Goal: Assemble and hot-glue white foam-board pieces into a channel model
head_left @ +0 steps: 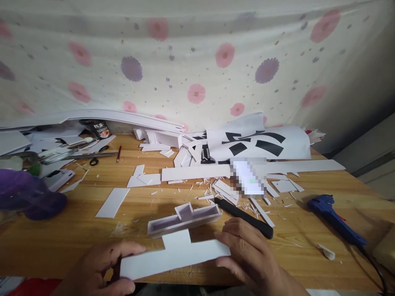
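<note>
A white foam board piece [173, 258], long with a square tab on its upper edge, is held up near the table's front edge. My left hand [101, 265] pinches its left end between thumb and fingers. At the right end, my right hand [247, 250] grips it the same way. Just behind it on the table sits an open, shallow white box [185, 224] of matching outline, with a purplish inside. A black-handled tool [247, 217] lies beyond my right hand, its handle end close to my fingers.
A blue glue gun [336, 220] with a cord lies at the right. White offcuts [226, 191] and a pixelated phone-like device [249, 176] are mid-table. A white rectangle [112, 202], a red pencil [119, 154] and a purple object [31, 195] are leftward. Printed paper [290, 142] stands behind.
</note>
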